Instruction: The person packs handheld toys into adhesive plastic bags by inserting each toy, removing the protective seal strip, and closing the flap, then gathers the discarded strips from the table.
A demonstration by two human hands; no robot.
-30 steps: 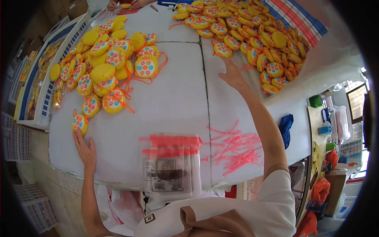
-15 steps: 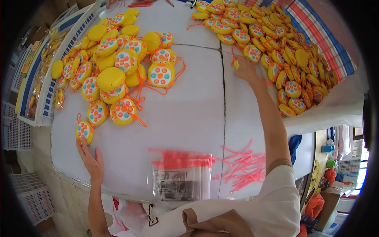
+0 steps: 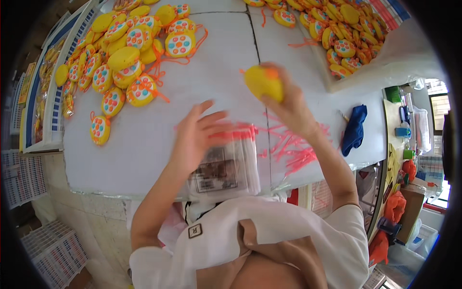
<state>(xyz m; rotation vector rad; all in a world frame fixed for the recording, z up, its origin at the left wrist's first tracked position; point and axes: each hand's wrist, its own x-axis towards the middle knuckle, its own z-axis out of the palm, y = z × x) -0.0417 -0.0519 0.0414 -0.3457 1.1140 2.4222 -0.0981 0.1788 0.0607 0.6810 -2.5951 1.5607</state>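
Observation:
My right hand (image 3: 291, 103) is closed round a yellow oval toy (image 3: 262, 83) with an orange patch, lifted above the table with its plain back showing. Slightly blurred, my left hand (image 3: 195, 137) is open, its fingers apart over a stack of clear plastic bags (image 3: 224, 168) with pink-red top edges. The bags lie near the table's front edge, a dark printed label showing on them. Beside them on the right is a loose pile of pink strips (image 3: 293, 144). A single toy (image 3: 100, 130) with coloured round buttons lies at the left, next to a heap of like toys (image 3: 125, 60).
A second toy heap (image 3: 344, 33) lies far right within a plastic-lined edge. White crates (image 3: 53, 106) holding wrapped items stand along the left side. A dark blue cloth (image 3: 354, 130) rests at the table's right. A cluttered bench (image 3: 394, 139) is beyond it.
My right hand has come back from the far right heap with a yellow toy. My left hand has left the single toy at the left and moved right over the bags. The view has shifted.

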